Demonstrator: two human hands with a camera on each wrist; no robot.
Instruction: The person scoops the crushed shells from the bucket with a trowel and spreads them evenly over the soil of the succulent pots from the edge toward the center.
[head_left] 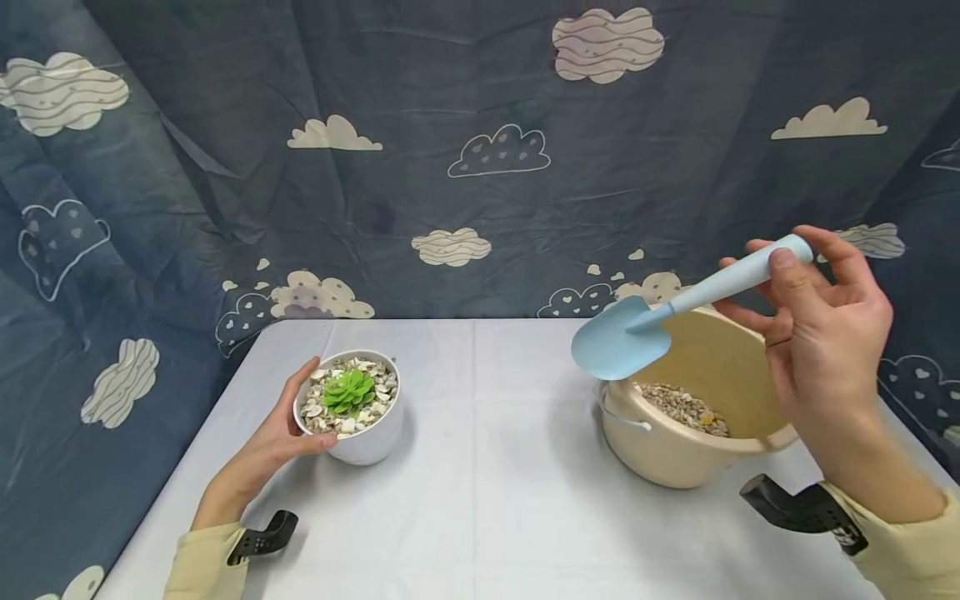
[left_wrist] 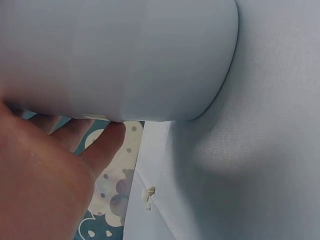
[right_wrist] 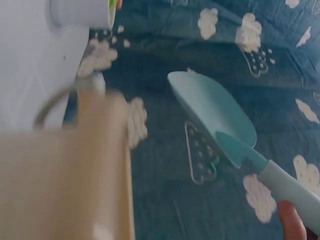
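Observation:
On the left of the table stands a white flowerpot [head_left: 367, 446] filled with pale pebbles around a green succulent [head_left: 348, 392]. My left hand [head_left: 281, 433] grips the pot, its thumb along the near side and fingers on the far left side. The left wrist view shows the pot's smooth wall with fingers against it. Above the beige bucket [head_left: 660, 462], my right hand [head_left: 832, 325] holds a light blue trowel [head_left: 622, 337] by its handle, thumb and fingers pinching near the end. The blade points left and slightly down, with no gravel visible on it.
Gravel [head_left: 684, 408] lies in the bucket, whose wire handle [head_left: 624, 417] hangs over its left side. A white cloth covers the table [head_left: 480, 500]. Behind and beside it hangs a dark blue curtain [head_left: 420, 75] with cloud prints.

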